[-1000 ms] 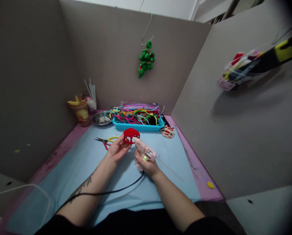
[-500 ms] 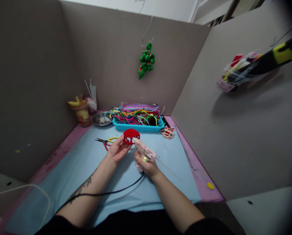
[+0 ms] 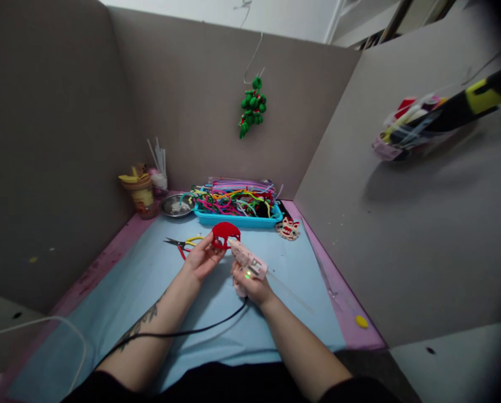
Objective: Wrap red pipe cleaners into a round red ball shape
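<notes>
My left hand (image 3: 203,258) pinches the left edge of a flat red piece (image 3: 226,229), rounded on top with cut-out gaps along its lower part. My right hand (image 3: 252,284) is wrapped round the handle of a pale pink glue gun (image 3: 249,260), whose nozzle points up and left at the lower right of the red piece; whether the tip touches it I cannot tell. A green light glows on the gun. A clear glue stick (image 3: 291,292) sticks out of its back, and a black cord (image 3: 183,331) runs from the handle across my left forearm.
Scissors (image 3: 185,244) with red and yellow handles lie beyond my left hand. At the back stand a blue tray (image 3: 237,220) of pipe cleaners, a metal bowl (image 3: 177,212) and a cup (image 3: 143,197). A cream-and-red face ornament (image 3: 288,229) lies right of the tray. A green ornament (image 3: 253,108) hangs above.
The view has shifted very slightly. Both hands, the red piece and the glue gun keep almost the same positions.
</notes>
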### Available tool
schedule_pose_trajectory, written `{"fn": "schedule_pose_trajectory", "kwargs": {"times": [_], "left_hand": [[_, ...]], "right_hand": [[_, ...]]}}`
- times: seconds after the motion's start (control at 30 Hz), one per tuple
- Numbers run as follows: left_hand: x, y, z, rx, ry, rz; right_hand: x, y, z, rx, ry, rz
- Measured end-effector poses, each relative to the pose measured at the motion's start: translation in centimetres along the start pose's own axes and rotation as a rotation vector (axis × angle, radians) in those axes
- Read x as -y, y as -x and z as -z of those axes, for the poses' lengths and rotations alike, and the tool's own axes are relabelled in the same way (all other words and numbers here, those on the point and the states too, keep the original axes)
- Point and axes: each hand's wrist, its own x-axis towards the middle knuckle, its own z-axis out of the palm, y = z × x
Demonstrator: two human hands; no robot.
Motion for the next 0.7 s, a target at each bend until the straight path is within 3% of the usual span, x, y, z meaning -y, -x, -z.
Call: {"fn": "schedule_pose_trajectory", "kwargs": {"times": [0.7], "left_hand": [[0.08, -0.04, -0.18, -0.032, -0.009, -0.036]], "right_hand": [[0.14, 0.42, 0.06, -0.011, -0.105, 0.058]]}}
